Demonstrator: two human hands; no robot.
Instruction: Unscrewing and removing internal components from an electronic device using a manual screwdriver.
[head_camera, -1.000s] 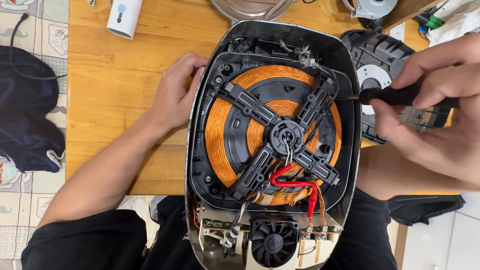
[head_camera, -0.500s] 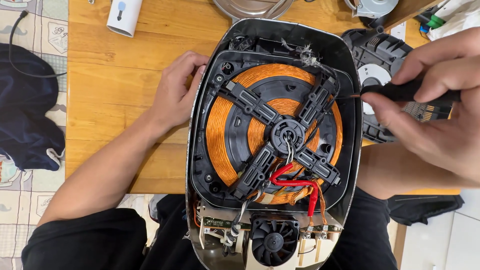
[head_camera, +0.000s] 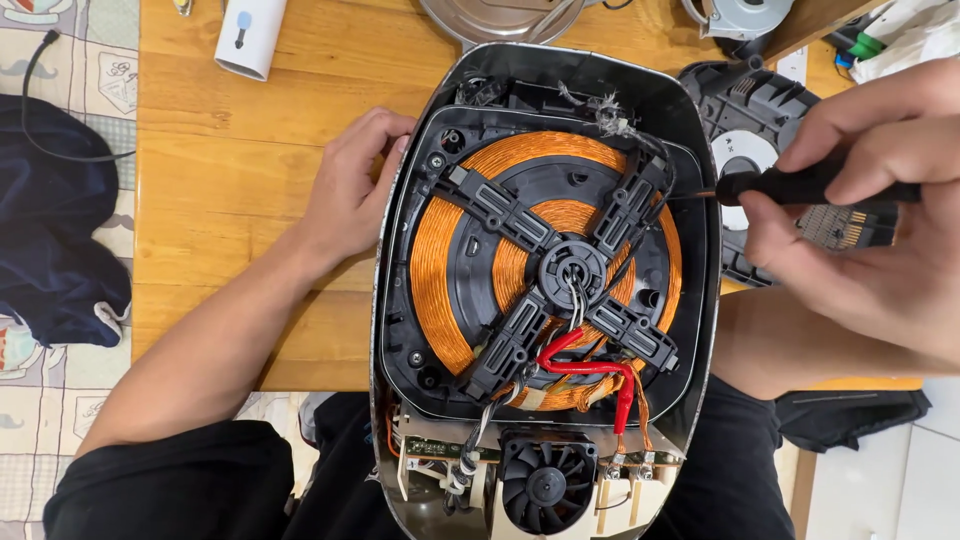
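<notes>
- Head view: opened induction cooker (head_camera: 545, 300) lies on the wooden table (head_camera: 230, 180), its near end hanging over the table edge above the person's lap.
- Left hand (head_camera: 350, 195) rests against the cooker's left rim, fingers curled on the edge of the housing, bracing it; nothing else in it.
- Right hand (head_camera: 870, 215) is off the cooker's right side, fingers closed around the black handle of a screwdriver (head_camera: 800, 187).
- Screwdriver lies roughly level, thin shaft pointing left, tip at the upper-right arm of the black 4-arm bracket (head_camera: 560, 270); contact cannot be told.
- Copper coil (head_camera: 440, 260) sits between the 2 hands; red wires (head_camera: 590, 370) and small fan (head_camera: 545, 485) at the near end.
- White tube (head_camera: 250, 35) at top left, well apart from both hands.
</notes>
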